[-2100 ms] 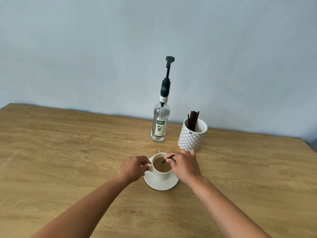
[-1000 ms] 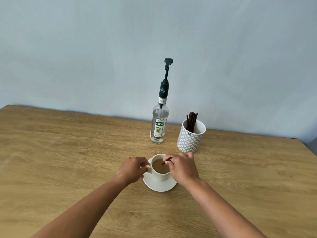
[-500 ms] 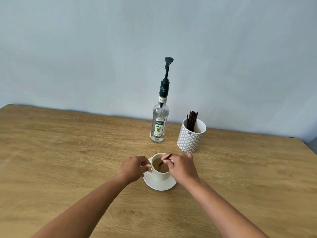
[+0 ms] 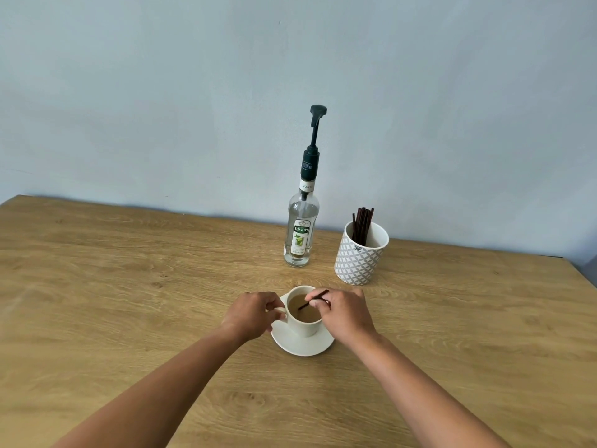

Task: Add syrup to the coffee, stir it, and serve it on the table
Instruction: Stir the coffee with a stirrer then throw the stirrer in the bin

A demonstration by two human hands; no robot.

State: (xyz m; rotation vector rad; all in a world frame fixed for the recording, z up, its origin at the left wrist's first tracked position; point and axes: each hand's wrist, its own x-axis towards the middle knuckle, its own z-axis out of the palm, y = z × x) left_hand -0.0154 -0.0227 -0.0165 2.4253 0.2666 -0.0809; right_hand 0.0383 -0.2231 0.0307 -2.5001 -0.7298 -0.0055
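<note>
Lower centre of frame: coffee cup [image 4: 303,321] on saucer [image 4: 302,345].
Left hand [image 4: 253,315] grips its handle; right hand [image 4: 344,313] pinches stirrer [image 4: 312,299] dipped in coffee.

One cup [image 4: 303,324] is sitting on one saucer [image 4: 302,346], and one bottle [image 4: 300,234] and one patterned pot [image 4: 358,265] are standing on the one table [image 4: 129,286]. One stick [image 4: 312,300] is leaning in the cup, while a bunch of sticks [image 4: 361,226] is poking out of the pot, too close together to count. Two hands are showing, a left hand [image 4: 252,315] and a right hand [image 4: 345,313].
</note>
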